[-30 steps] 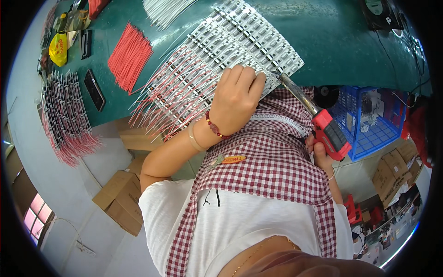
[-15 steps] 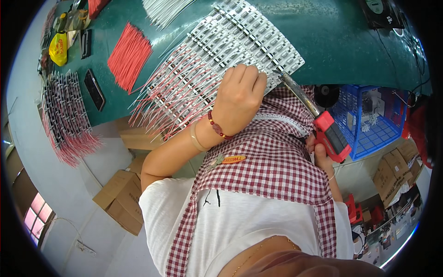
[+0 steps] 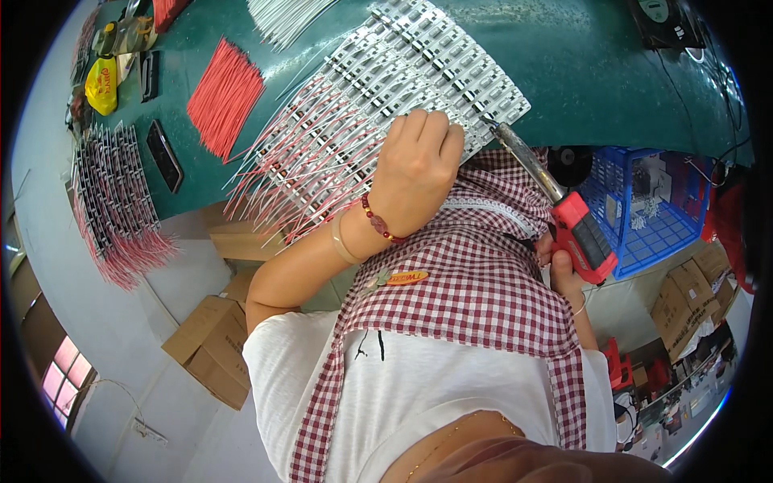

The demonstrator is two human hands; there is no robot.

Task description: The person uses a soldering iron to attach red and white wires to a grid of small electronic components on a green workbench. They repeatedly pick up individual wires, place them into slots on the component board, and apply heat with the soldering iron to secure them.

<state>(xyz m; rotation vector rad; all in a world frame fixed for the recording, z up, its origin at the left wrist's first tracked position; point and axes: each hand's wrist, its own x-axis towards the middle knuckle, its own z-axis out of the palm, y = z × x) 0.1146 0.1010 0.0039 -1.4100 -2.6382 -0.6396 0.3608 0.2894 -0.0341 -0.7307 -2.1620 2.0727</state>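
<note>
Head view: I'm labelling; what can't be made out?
In the head view:
Left hand: fingertips hidden behind its knuckles.
Right hand: fingers partly hidden by the iron.
Iron's tip: too small to tell if touching the panel.
White wires: cut off by top edge.

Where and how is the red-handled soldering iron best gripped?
Probably around its thick red-and-black handle, from the person's side, where the right hand holds it: the slim metal shaft points up-left toward the pale panel, leaving the handle at the lower-right end.
</note>
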